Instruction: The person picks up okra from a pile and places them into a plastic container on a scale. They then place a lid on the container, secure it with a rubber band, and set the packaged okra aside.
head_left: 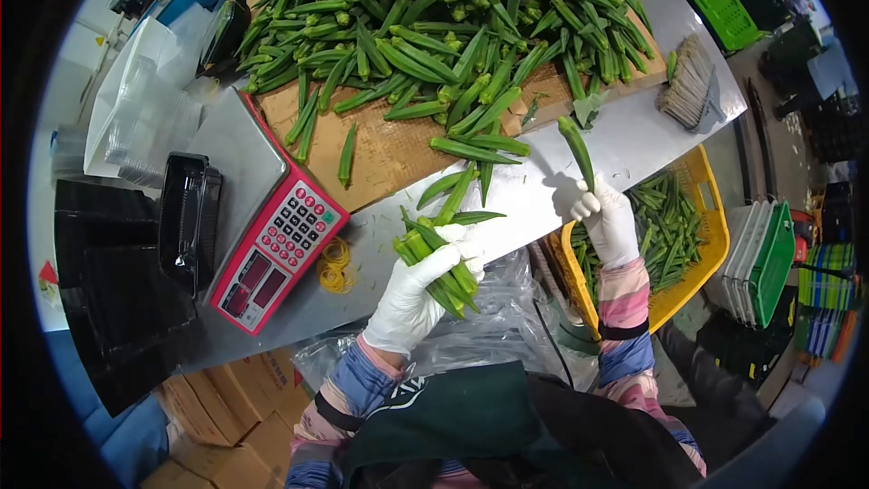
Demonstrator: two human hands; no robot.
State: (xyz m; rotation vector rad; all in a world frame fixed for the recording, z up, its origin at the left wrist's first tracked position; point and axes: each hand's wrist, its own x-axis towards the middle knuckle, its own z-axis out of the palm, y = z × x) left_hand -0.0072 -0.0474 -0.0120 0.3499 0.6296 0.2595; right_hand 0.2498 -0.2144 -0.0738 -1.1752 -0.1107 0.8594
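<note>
My left hand (418,294), in a white glove, is closed round a small bunch of okra pods (436,258) near the front edge of the metal table (534,208). My right hand (608,222), gloved too, pinches a single okra pod (577,152) by one end, so that it stands almost upright above the table edge. Beyond both hands a large heap of okra (444,27) lies on flattened brown cardboard (362,163). A few loose pods rest between the heap and my left hand.
At left stands a red scale (281,235) with a black plastic tray (188,217) beside it. Yellow rubber bands (336,264) lie next to the scale. A yellow crate (715,217) holding okra sits below my right arm. A brush (688,86) lies at the table's right end.
</note>
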